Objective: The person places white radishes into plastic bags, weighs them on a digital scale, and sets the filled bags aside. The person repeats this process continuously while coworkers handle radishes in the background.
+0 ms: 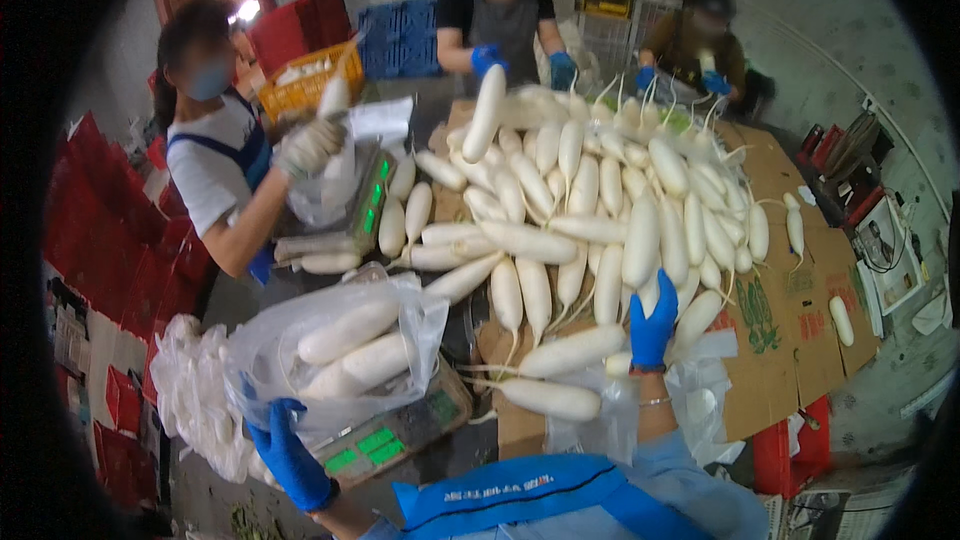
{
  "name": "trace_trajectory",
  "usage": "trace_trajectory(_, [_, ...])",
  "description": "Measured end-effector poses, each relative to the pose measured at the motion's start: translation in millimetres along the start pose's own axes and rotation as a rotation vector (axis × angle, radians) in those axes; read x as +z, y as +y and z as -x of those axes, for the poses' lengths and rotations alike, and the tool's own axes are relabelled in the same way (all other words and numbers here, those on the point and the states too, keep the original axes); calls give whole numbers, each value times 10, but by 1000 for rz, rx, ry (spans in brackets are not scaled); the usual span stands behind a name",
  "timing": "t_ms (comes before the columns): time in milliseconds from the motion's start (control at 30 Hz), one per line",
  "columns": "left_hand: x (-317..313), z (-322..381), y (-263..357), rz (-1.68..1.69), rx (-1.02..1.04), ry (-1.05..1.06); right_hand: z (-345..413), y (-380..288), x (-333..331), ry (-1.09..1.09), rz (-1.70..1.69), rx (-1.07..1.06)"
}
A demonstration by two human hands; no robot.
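My left hand (pixel 289 450), in a blue glove, is at the near edge of a clear plastic bag (pixel 262 360) that holds white radishes (pixel 356 364). The bag lies on a digital scale (pixel 397 435) with lit green displays. Whether the fingers grip the bag is not clear. My right hand (pixel 652 322), also blue-gloved, reaches to the near side of a large heap of white radishes (pixel 532 240). Its fingers touch the lower end of one large radish (pixel 641 240); whether they close on it cannot be told. Two radishes (pixel 551 399) lie between my hands.
A bundle of plastic bags (pixel 195 390) lies left of my scale. Flattened cardboard (pixel 780 330) is under the heap. A co-worker (pixel 225 142) at left holds a radish over a second scale (pixel 371 202). Two other co-workers (pixel 495 15) stand or sit behind the heap. A red crate (pixel 795 450) is low right.
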State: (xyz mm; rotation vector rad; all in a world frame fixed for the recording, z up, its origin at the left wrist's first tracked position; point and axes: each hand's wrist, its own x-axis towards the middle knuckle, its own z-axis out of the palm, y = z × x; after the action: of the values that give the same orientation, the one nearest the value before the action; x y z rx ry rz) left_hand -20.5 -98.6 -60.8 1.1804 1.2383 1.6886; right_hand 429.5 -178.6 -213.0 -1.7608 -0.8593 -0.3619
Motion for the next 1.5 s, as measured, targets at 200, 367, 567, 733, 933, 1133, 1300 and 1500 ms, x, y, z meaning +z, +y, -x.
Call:
trace_trajectory(200, [-145,31,8,-20,-15,-16,117,-466,142,-443,-78,130])
trace_trajectory(367, [-173,46,-19,72,-39,60,346,-849,757,-719,154,-160])
trace_trajectory(567, [-364,66,26,6,-109,118,372,-1104,1472,-904,656,-299])
trace_trajectory(733, [-333,90,81,89,-29,-29,116,-1071,1415,-1039,451,-13])
trace_trajectory(933, [-325,92,112,266,-99,-24,21,-589,787,-986,-1001,790])
trace_trajectory(1133, [-185,35,102,359,-101,-68,-296,-1304,213,-977,-1377,637])
trace_trajectory(1300, [-315,5,78,399,-130,-58,-510,-1989,401,-1549,-991,129])
trace_trajectory(1500, [-345,-4,-35,374,-161,87,180,-3115,1209,-1505,-386,-869])
